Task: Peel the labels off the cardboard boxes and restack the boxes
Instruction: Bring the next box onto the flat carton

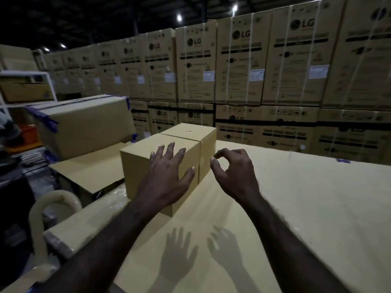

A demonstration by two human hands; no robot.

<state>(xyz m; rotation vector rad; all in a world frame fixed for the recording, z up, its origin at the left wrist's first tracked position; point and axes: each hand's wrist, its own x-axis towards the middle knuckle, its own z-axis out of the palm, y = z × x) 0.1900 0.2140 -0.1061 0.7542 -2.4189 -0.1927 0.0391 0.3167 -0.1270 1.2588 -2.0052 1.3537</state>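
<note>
Over the wide tan cardboard surface [296, 208], which carries everything here, the left hand [167, 178] lies spread, fingers [170, 149] straight, on the top near corner of a small plain brown cardboard box [143, 163] by the surface's left edge. Just right, the right hand [234, 174] hovers holding nothing, fingers loosely curled. A second like box [190, 131] stands touching behind the first. Beyond rise stacked printed cartons [243, 66] with white labels [256, 75].

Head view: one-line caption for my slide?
Left hand spread over a small box, right hand loosely curled beside it, holding nothing.
</note>
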